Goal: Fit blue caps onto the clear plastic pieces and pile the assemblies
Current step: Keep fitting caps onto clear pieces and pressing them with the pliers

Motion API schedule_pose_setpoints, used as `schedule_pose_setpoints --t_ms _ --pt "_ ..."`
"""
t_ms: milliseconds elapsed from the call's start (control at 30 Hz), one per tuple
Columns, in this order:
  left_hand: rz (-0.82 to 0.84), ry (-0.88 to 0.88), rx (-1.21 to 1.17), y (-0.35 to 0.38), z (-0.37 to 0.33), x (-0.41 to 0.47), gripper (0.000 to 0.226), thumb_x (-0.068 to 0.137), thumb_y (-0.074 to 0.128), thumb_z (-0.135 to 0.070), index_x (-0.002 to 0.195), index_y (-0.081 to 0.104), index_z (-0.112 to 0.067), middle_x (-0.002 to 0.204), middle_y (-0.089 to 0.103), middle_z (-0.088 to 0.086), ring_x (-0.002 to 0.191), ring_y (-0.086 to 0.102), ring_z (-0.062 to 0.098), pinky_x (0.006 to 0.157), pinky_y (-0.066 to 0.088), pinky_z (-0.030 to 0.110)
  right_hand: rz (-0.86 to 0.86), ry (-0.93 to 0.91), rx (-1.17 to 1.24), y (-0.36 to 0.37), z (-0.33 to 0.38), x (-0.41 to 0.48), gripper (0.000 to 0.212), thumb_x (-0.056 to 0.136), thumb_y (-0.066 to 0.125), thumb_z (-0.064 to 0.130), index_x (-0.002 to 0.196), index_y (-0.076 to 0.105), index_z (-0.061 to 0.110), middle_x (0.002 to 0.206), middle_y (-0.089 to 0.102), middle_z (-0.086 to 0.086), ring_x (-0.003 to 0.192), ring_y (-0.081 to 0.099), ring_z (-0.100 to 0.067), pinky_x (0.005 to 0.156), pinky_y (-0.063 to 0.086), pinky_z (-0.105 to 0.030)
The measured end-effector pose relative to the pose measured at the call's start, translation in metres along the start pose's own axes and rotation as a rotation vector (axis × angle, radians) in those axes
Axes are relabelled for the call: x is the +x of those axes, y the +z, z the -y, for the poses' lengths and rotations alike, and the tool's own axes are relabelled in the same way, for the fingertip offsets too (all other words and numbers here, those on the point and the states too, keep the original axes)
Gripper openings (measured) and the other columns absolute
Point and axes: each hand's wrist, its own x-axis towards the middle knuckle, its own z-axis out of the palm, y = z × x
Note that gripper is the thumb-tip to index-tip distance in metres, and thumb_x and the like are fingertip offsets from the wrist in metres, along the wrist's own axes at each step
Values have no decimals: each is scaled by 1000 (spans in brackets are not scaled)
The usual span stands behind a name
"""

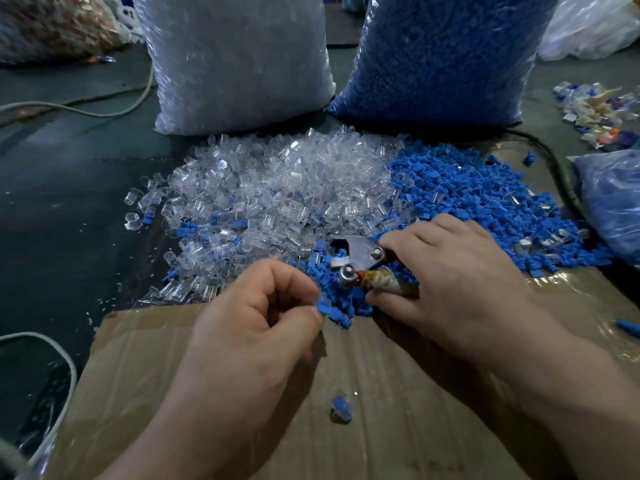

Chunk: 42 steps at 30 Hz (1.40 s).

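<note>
A heap of clear plastic pieces (273,188) lies in the middle, beside a heap of blue caps (478,195) on its right. My left hand (256,317) pinches one blue cap (325,306) between thumb and fingers at the near edge of the heaps. My right hand (450,282) grips the wrapped handles of a metal plier-like tool (356,258), whose jaws lie on the caps. One finished assembly (341,410), clear with a blue cap, lies alone on the cardboard (415,410) below my hands.
A big bag of clear pieces (235,60) and a big bag of blue caps (443,57) stand behind the heaps. Another blue bag (613,199) sits at the right, scraps (599,112) above it. A white cable (52,358) curves at the lower left.
</note>
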Motion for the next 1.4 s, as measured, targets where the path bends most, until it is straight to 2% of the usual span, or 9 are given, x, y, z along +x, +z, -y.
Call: schedule_pose_setpoints --t_ms 200,333,533,700,800,933,1100,1267,1400 --pt "28 -125 -144 1 -3 2 21 82 67 -12 80 70 -33 51 61 4 40 53 9 39 41 16 -70 16 75 -1 3 1 56 81 39 67 120 55 30 112 59 8 106 45 -19 92 31 -38" --pt "2 -125 -159 6 -2 0 22 84 67 -8 79 70 -29 55 62 2 43 57 14 41 45 23 -223 -162 204 -8 28 -12 33 89 44 55 97 60 28 90 61 9 86 54 -16 78 39 -35" --pt "-35 111 48 3 -5 -6 5 81 68 -40 86 69 -38 57 64 -7 46 55 3 43 44 14 -231 -261 203 -7 37 -16 27 96 43 32 83 62 17 78 59 0 72 55 -25 67 39 -38" --pt "-16 122 119 -5 -2 -2 46 78 48 -68 84 65 -26 56 60 -2 47 55 10 44 45 24 -267 -336 279 -6 38 -18 29 97 43 29 85 64 14 82 60 -2 76 54 -23 70 41 -38" --pt "113 74 38 -6 1 0 53 81 47 -72 73 58 -21 56 50 0 51 47 13 49 41 33 -307 -363 345 -7 42 -20 26 97 46 24 82 63 11 81 58 -4 75 52 -25 70 41 -40" --pt "96 225 14 -6 -2 -4 44 89 48 -65 71 56 -26 55 46 -14 51 41 -1 46 36 15 -278 -263 574 -10 49 -25 30 97 44 29 73 50 11 70 44 4 64 40 -16 59 31 -31" --pt "74 348 35 -5 -4 -9 41 94 49 -61 81 58 -23 60 52 -6 50 45 2 46 36 15 -125 -137 867 -14 52 -29 29 92 45 35 70 49 17 63 47 9 61 48 -10 54 37 -30" --pt "68 604 213 -6 -10 -3 27 100 45 -53 92 56 -30 82 55 -11 69 57 8 59 44 26 385 219 1704 -18 54 -26 23 76 50 27 55 52 20 48 41 4 42 34 -10 39 27 -21" --pt "102 769 343 -10 -9 2 27 102 46 -43 105 58 -19 95 53 -15 84 56 0 72 44 17 640 308 1989 -15 51 -25 18 71 48 26 54 48 19 46 31 1 34 21 -13 40 17 -21"
